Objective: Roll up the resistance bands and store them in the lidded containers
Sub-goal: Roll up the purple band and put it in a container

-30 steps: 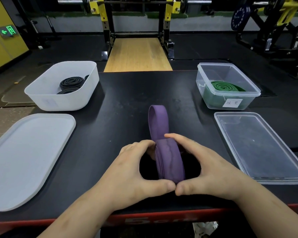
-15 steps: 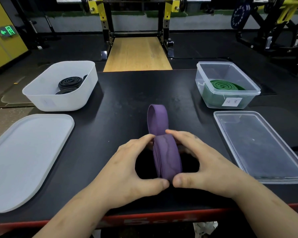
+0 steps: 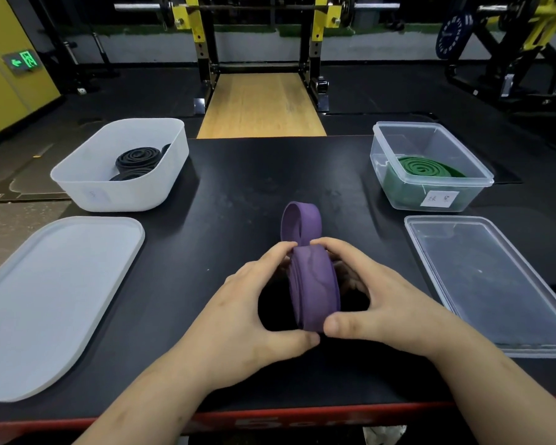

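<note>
Purple resistance band (image 3: pixel 313 284), one, gripped by left hand (image 3: pixel 254 303) and right hand (image 3: pixel 389 303), two containers (image 3: pixel 122 194) (image 3: pixel 408 197), two lids (image 3: pixel 55 300) (image 3: pixel 495 277)

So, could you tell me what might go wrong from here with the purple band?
The band stands on edge, pinched only between the left hand and right hand; if either grip slips, the roll may spring open. Its loose loop is not yet wound in and could go on crooked. The clear box already holds a green roll, so this one might fit tightly.
</note>
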Available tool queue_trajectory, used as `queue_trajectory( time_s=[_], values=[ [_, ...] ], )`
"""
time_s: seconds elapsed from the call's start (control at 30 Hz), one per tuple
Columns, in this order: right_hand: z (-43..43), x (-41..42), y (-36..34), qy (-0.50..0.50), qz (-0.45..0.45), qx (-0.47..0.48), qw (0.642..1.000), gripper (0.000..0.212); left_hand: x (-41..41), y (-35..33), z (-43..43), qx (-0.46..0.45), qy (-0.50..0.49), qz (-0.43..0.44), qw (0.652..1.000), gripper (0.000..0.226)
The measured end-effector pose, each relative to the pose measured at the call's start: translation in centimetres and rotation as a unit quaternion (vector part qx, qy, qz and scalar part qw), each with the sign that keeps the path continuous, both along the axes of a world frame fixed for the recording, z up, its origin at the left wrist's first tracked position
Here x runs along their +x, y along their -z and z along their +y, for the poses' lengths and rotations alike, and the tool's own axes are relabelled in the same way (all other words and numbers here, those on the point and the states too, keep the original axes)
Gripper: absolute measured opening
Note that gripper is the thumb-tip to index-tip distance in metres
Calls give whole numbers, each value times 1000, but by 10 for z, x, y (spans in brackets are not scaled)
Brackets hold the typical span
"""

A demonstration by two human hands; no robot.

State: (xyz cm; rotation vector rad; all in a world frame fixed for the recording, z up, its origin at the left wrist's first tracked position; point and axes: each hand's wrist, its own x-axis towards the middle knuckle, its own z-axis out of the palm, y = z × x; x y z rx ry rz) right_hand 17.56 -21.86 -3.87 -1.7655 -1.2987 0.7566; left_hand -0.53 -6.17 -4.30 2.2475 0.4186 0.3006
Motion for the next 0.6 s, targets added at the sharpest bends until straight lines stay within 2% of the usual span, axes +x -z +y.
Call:
queue_trajectory(
  time_s=[0.1,0.37,0.6],
  values=[
    [-5,2,0,-28,-4,-8,1000,104,-1,-1,0,14,-5,0,1000,104],
    [-19,-5,2,-51,81,20,995,91,-18,1,-12,15,11,13,1000,100],
    [-13,-4,0,-67,40,-35,996,99,-13,4,-11,3,-5,15,1000,92]
  ],
)
